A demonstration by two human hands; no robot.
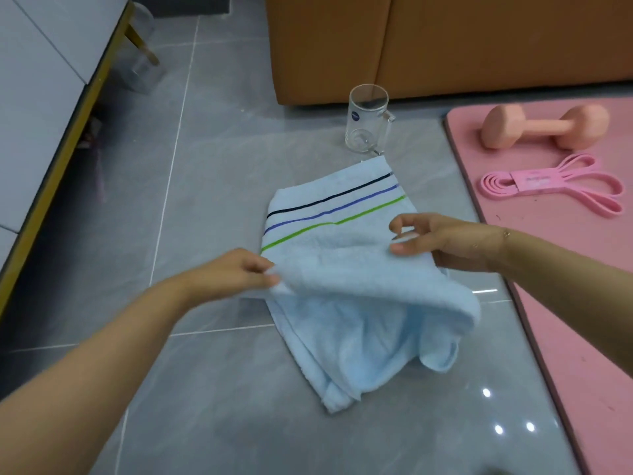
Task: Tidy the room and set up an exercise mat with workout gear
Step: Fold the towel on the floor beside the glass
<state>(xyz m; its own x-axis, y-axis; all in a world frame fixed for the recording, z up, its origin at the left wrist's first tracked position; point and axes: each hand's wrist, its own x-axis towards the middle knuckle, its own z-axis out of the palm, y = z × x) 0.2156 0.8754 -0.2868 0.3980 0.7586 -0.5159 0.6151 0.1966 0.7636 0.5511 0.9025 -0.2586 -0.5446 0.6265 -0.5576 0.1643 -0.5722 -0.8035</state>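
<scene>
A light blue towel point(346, 269) with black, blue and green stripes lies on the grey tiled floor, its near part lifted and folded over. My left hand point(236, 270) pinches the towel's left edge. My right hand point(442, 241) pinches its right edge, fingers curled over the cloth. To the right lies a pink exercise mat point(561, 289). A pink dumbbell point(544, 126) and a bundled pink resistance band point(551, 186) rest on the mat's far end.
An empty glass mug point(368, 120) stands on the floor just beyond the towel. An orange sofa point(445, 42) fills the far side. A white cabinet with a gold edge point(44, 97) runs along the left.
</scene>
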